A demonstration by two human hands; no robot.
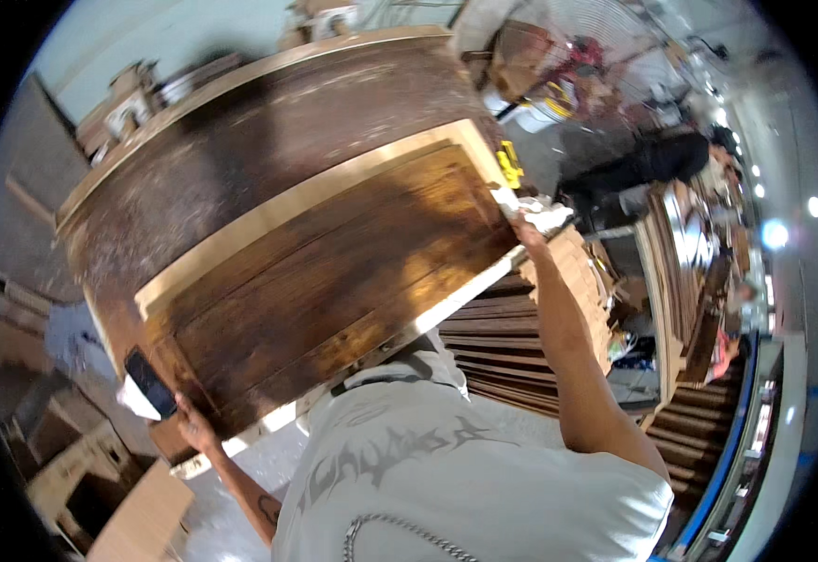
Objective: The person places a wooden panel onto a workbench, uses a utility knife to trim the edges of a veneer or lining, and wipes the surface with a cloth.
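A wide wooden panel (334,272), stained patchy dark brown, lies tilted across the worktable in front of me. A pale wood strip (306,195) runs along its far side and right end. My left hand (198,426) is closed round the panel's near left corner. My right hand (529,234) grips its right end, fingers partly hidden beside a crumpled white cloth (548,217). A dark phone (149,384) lies next to my left hand, with something white under it. At the panel's far right corner sits a yellow tool (509,165), its kind unclear.
The worktable (334,98) has a worn brown top. Stacked dark boards (503,351) stand to the right, below my right forearm. Beyond are a large fan (582,47), a bucket (545,110) and a person in dark clothes (648,169). Wooden pieces (81,468) stand at lower left.
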